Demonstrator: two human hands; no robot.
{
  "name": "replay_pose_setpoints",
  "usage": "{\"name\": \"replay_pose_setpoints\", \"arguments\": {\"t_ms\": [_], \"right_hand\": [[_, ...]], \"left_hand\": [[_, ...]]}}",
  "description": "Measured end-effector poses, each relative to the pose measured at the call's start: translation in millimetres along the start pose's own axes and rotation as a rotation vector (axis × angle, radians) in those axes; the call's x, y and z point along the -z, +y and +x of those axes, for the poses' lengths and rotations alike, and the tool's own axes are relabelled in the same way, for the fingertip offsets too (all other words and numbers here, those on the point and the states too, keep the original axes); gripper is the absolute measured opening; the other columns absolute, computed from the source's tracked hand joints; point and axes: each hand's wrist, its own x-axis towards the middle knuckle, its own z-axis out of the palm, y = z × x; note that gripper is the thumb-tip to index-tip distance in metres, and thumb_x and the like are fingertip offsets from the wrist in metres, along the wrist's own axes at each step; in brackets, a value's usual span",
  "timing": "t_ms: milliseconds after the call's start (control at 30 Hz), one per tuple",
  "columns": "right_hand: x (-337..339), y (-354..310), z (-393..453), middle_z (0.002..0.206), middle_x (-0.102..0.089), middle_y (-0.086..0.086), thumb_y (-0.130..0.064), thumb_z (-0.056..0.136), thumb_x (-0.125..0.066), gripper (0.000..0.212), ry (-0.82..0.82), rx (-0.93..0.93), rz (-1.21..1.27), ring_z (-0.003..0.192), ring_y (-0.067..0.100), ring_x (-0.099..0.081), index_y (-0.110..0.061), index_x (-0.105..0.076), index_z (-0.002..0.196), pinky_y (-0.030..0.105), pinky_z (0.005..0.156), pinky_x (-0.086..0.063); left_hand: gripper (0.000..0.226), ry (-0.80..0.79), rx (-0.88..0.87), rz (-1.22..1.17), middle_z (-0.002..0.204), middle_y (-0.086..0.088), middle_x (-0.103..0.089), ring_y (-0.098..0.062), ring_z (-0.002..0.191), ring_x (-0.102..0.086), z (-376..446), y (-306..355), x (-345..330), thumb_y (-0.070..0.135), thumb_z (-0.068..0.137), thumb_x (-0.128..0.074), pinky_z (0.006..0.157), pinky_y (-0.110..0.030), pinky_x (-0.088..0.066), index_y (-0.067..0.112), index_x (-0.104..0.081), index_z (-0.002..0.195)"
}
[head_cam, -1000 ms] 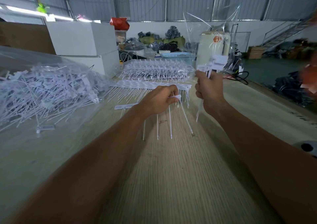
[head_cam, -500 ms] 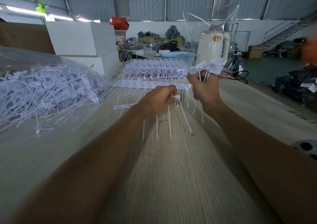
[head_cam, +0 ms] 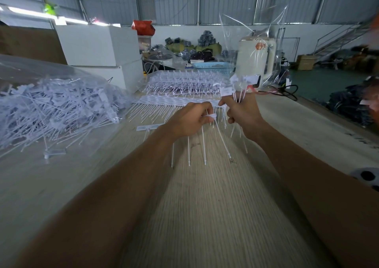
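My left hand (head_cam: 189, 121) grips a small bunch of white plastic tag ties (head_cam: 204, 144); their thin stems hang down and their tips touch the wooden table (head_cam: 205, 216). Close beside it, my right hand (head_cam: 243, 112) holds another bunch of white tag ties (head_cam: 239, 88) upright, flat tag heads sticking out above the fist and stems trailing below. The two hands nearly touch. A neat row of ties (head_cam: 176, 101) lies just behind the hands.
A clear bag heaped with loose white ties (head_cam: 55, 107) fills the left side. One loose tie (head_cam: 147, 127) lies left of my left hand. Further back: a bagged stack of ties (head_cam: 184, 81), white boxes (head_cam: 96, 46), a blue basket (head_cam: 213, 66), a cream kettle (head_cam: 256, 60).
My right hand came down and leftward with its bunch, closing in on my left hand. The left hand stayed in place with its ties.
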Motion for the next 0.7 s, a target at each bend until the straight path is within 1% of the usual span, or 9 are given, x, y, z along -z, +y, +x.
{"name": "replay_pose_setpoints", "arguments": {"t_ms": [67,133,200,267,400,500,567,633,700], "right_hand": [[1,-3,0,0.042,-0.044,-0.012,-0.025,0.097,-0.057,0.028,0.015,0.002,0.013,0.042,0.011,-0.042,-0.015,-0.069,0.074,0.027,0.047,-0.043],[2,-8,0,0.044,-0.044,-0.013,-0.042,0.103,-0.049,0.04,0.028,0.013,0.013,0.046,0.011,-0.044,-0.013,-0.07,0.084,0.024,0.044,-0.043],[2,-11,-2,0.053,-0.043,-0.003,-0.046,0.104,-0.046,0.041,0.02,0.038,0.016,0.046,0.013,-0.044,-0.016,-0.07,0.091,0.025,0.044,-0.044],[1,-12,-3,0.057,-0.04,0.004,-0.043,0.104,-0.046,0.036,0.014,0.059,0.023,0.042,0.011,-0.04,-0.019,-0.071,0.096,0.024,0.041,-0.039],[1,-13,-3,0.057,-0.032,0.0,-0.04,0.104,-0.047,0.032,0.029,0.028,0.077,0.042,0.009,-0.027,-0.021,-0.072,0.1,0.019,0.04,-0.025],[0,-17,-1,0.054,-0.033,-0.004,-0.035,0.102,-0.055,0.027,0.048,-0.007,0.121,0.047,0.009,-0.027,-0.021,-0.075,0.09,0.019,0.041,-0.025],[-1,-18,0,0.045,-0.04,-0.016,-0.027,0.101,-0.054,0.027,0.062,-0.04,0.13,0.051,0.009,-0.03,-0.02,-0.073,0.083,0.018,0.04,-0.026],[-1,-18,2,0.041,-0.043,-0.02,-0.021,0.101,-0.051,0.03,0.087,-0.067,0.14,0.052,0.009,-0.032,-0.018,-0.072,0.081,0.017,0.039,-0.027],[0,-18,3,0.042,-0.04,-0.017,-0.018,0.102,-0.048,0.03,0.103,-0.086,0.167,0.046,0.008,-0.032,-0.015,-0.071,0.082,0.018,0.04,-0.028]], "left_hand": [[0.012,-0.001,-0.001,-0.004,0.092,0.0,-0.065,-0.023,0.088,-0.063,0,0,0,0.029,0.096,-0.064,0.086,-0.047,-0.052,0.02,-0.06,0.104],[0.012,-0.003,-0.003,-0.011,0.091,0.0,-0.065,-0.023,0.088,-0.063,0,0,1,0.029,0.096,-0.064,0.086,-0.048,-0.052,0.02,-0.06,0.104],[0.013,-0.003,-0.006,-0.011,0.091,0.0,-0.065,-0.023,0.087,-0.063,0,0,1,0.029,0.097,-0.064,0.085,-0.048,-0.052,0.02,-0.06,0.104],[0.013,-0.001,-0.006,-0.011,0.09,0.0,-0.065,-0.023,0.086,-0.063,0,-1,1,0.029,0.097,-0.064,0.085,-0.048,-0.052,0.019,-0.06,0.104],[0.012,-0.026,0.004,-0.047,0.093,-0.001,-0.065,-0.021,0.089,-0.063,-1,2,0,0.025,0.095,-0.065,0.087,-0.044,-0.053,0.021,-0.063,0.106],[0.016,-0.061,0.03,-0.123,0.104,-0.001,-0.07,-0.019,0.098,-0.065,1,8,0,0.016,0.095,-0.062,0.092,-0.038,-0.053,0.019,-0.07,0.108],[0.021,-0.075,0.04,-0.15,0.108,0.002,-0.072,-0.015,0.1,-0.065,2,14,1,0.013,0.095,-0.06,0.093,-0.033,-0.052,0.021,-0.073,0.109],[0.02,-0.096,0.032,-0.196,0.108,0.005,-0.073,-0.01,0.1,-0.066,5,22,2,0.018,0.093,-0.066,0.09,-0.027,-0.05,0.022,-0.075,0.111],[0.02,-0.12,0.024,-0.252,0.105,0.004,-0.075,-0.009,0.097,-0.066,7,32,0,0.024,0.09,-0.072,0.086,-0.024,-0.048,0.02,-0.077,0.11]]}}
